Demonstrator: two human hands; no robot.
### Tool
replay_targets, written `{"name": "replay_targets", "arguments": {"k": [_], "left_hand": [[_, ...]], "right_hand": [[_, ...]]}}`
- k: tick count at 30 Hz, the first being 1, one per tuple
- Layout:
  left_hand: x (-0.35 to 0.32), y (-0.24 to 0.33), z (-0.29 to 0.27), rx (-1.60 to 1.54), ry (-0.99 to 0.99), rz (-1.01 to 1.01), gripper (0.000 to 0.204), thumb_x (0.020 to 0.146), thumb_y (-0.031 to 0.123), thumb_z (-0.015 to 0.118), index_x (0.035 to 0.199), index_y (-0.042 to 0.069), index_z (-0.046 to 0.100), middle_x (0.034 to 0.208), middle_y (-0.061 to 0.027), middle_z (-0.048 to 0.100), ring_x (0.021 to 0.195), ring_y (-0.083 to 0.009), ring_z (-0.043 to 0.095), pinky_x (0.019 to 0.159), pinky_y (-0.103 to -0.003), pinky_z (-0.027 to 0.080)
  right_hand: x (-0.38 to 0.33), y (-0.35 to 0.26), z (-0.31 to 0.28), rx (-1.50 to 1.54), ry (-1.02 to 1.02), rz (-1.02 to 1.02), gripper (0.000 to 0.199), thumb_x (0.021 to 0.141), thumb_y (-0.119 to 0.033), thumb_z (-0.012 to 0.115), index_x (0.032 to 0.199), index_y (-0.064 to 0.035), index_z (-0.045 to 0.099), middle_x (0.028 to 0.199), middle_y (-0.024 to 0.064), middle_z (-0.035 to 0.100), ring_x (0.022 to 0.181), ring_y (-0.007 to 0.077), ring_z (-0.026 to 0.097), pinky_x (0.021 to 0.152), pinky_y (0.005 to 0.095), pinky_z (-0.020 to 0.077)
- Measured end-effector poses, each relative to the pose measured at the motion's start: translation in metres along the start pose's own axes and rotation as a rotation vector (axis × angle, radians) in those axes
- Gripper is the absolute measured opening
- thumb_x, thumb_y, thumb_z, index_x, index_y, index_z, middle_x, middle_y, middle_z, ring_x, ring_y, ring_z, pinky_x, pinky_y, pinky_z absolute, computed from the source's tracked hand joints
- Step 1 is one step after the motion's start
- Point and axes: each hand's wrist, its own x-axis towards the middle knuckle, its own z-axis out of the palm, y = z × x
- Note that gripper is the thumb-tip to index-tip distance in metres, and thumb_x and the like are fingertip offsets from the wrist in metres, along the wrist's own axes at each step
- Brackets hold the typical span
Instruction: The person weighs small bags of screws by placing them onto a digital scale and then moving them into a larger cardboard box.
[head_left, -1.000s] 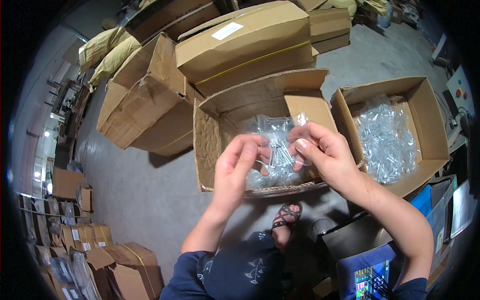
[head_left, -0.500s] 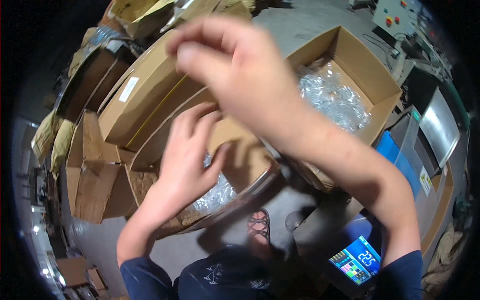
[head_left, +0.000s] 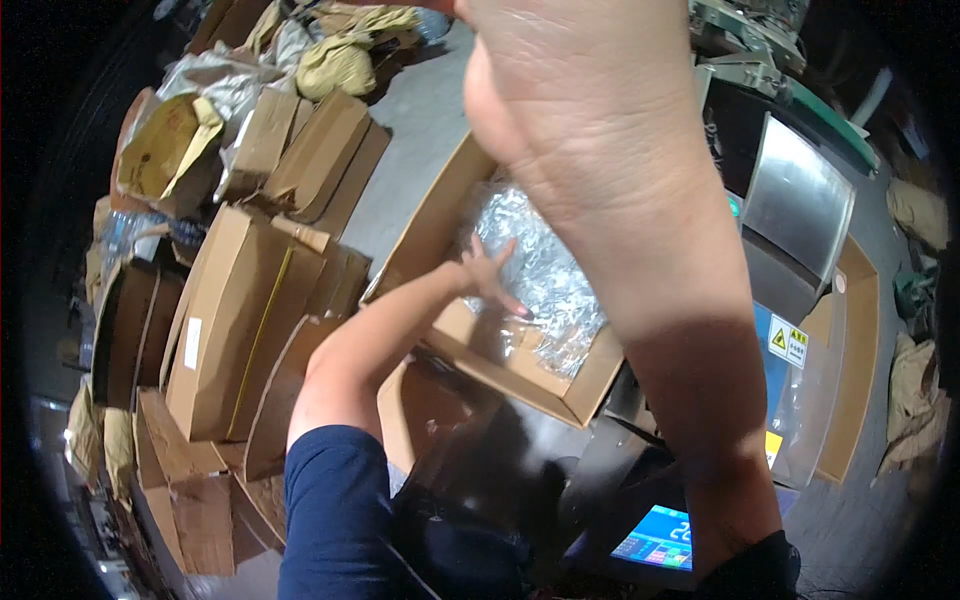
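Observation:
My left hand reaches into a long cardboard box, its fingers spread over a heap of clear plastic pieces. The pieces look thin and shiny, and I cannot make out their exact kind. Nothing shows in the left hand's grasp. Very near the camera, my right hand is raised across the top of the view. Only its heel and wrist show well; the fingers are cut off or hidden. The right forearm covers the right side of the box.
A lit display panel is at the lower right. Beyond my right forearm stands a machine with a metal plate. Cardboard boxes are stacked on the left, with sacks behind them. Another open box is partly under my left arm.
The view has swung to the right. My left hand has gone from the nearer box to the plastic pieces in the other box. My right hand has risen closer to the camera.

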Motion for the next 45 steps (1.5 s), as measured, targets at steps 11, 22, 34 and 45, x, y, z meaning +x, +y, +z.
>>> {"name": "replay_targets", "arguments": {"k": [11, 22, 34, 45], "left_hand": [[0.009, 0.064, 0.035, 0.23, 0.176, 0.052, 0.091, 0.069, 0.046, 0.077, 0.147, 0.026, 0.034, 0.147, -0.0327, 0.024, 0.136, -0.0492, 0.029, 0.1, -0.054, 0.043], [-0.027, 0.015, 0.005, -0.463, 0.587, 0.417, 0.037, 0.072, 0.027, 0.072, 0.102, 0.005, 0.069, 0.098, -0.0205, 0.069, 0.094, -0.0377, 0.066, 0.084, -0.044, 0.053], [-0.355, -0.034, 0.041, -1.688, 0.921, 0.032, 0.037, 0.068, 0.005, 0.069, 0.105, -0.002, 0.065, 0.093, -0.0112, 0.069, 0.078, -0.0216, 0.067, 0.071, -0.032, 0.056], [-0.404, 0.006, 0.066, -2.128, 0.8, -0.137, 0.026, 0.077, 0.006, 0.06, 0.103, 0.003, 0.059, 0.081, -0.0085, 0.061, 0.055, -0.0182, 0.057, 0.035, -0.028, 0.04]], "right_hand": [[0.019, -0.005, -0.021, 0.586, -0.03, 0.406, 0.017, 0.085, -0.001, 0.047, 0.083, 0.0062, 0.063, 0.076, 0.0115, 0.061, 0.068, 0.0166, 0.06, 0.064, 0.0282, 0.0523], [-0.009, 0.013, 0.025, 0.571, -0.102, 0.336, 0.016, 0.082, 0.003, 0.047, 0.081, 0.0093, 0.062, 0.076, 0.0138, 0.062, 0.061, 0.0169, 0.062, 0.056, 0.0281, 0.0539], [-0.04, 0.003, 0.073, 0.277, -0.682, 0.548, 0.021, 0.078, -0.01, 0.064, 0.096, -0.0021, 0.07, 0.092, 0.003, 0.068, 0.088, 0.0097, 0.061, 0.086, 0.0284, 0.0497], [-0.116, -0.013, 0.124, 0.123, -0.86, 0.465, 0.011, 0.081, -0.005, 0.069, 0.089, 0.0029, 0.071, 0.075, 0.0115, 0.071, 0.07, 0.0138, 0.066, 0.065, 0.0281, 0.0518]]}}
